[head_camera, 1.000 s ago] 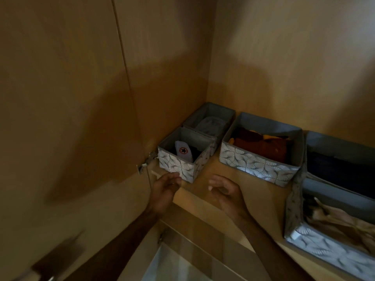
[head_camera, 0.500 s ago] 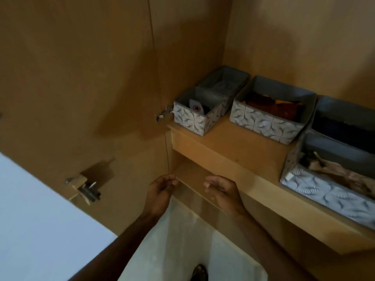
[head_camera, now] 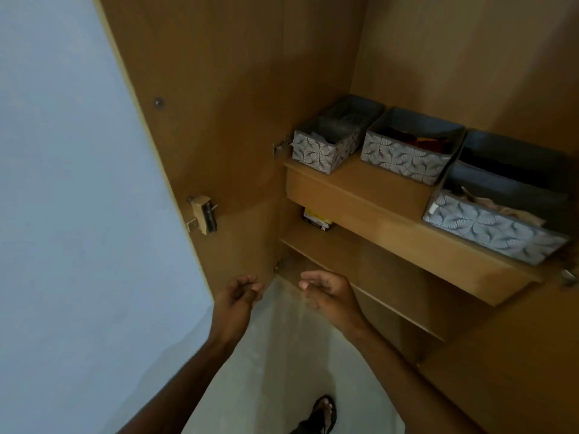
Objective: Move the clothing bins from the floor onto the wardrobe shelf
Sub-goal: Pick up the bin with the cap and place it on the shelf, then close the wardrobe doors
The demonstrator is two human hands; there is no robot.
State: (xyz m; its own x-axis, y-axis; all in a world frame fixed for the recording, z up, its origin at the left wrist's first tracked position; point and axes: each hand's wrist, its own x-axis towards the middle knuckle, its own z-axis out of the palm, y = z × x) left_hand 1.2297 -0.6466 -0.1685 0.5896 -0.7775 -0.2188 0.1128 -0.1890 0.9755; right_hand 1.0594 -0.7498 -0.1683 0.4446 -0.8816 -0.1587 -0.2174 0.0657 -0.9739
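Several grey patterned fabric bins stand on the wooden wardrobe shelf (head_camera: pixel 360 195). A small bin (head_camera: pixel 316 151) sits at the left front with another small bin (head_camera: pixel 360 111) behind it. A mid-sized bin (head_camera: pixel 404 158) holds dark red and orange clothes. At the right, a large bin (head_camera: pixel 488 223) holds beige cloth, with a dark-filled bin (head_camera: pixel 517 151) behind it. My left hand (head_camera: pixel 238 296) and my right hand (head_camera: pixel 329 292) hang below the shelf, fingers loosely curled and apart, holding nothing.
The open wardrobe door (head_camera: pixel 219 120) stands at the left with a latch block (head_camera: pixel 203 214). A lower shelf (head_camera: pixel 344 245) carries a small dark box (head_camera: pixel 316 219). A light wall fills the left. My sandalled foot (head_camera: pixel 324 413) stands on the pale floor.
Both hands have dropped away from the small front bin to below the shelf edge. The view has pulled back and down, showing the lower shelf, the floor and my foot.
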